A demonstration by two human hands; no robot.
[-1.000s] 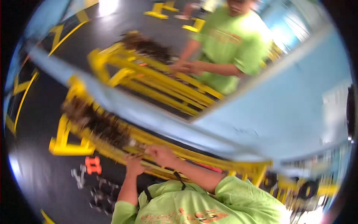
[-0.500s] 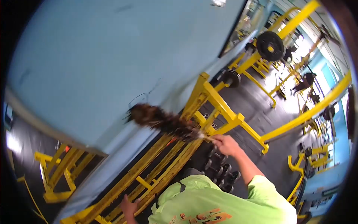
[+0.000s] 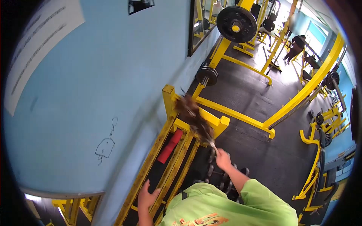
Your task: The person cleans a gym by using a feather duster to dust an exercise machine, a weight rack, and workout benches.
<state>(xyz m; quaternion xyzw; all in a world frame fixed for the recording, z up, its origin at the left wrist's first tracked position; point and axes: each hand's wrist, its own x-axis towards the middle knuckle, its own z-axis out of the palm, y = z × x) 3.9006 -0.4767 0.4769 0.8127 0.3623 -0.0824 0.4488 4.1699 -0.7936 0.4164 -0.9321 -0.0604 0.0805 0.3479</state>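
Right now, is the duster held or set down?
Held: the right hand grips the duster by its handle; contact with the rack is unclear.

Right grip holds feather duster at yellow rack.

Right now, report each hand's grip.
Left hand: open, holding nothing.
Right hand: closed, holding the feather duster.

A yellow metal rack with long, scuffed rails runs from near to far along the wall; a red object shows between its left and middle rails, at what level is unclear. Dark dumbbells lie on the black floor just right of it, and a yellow frame stands farther off.
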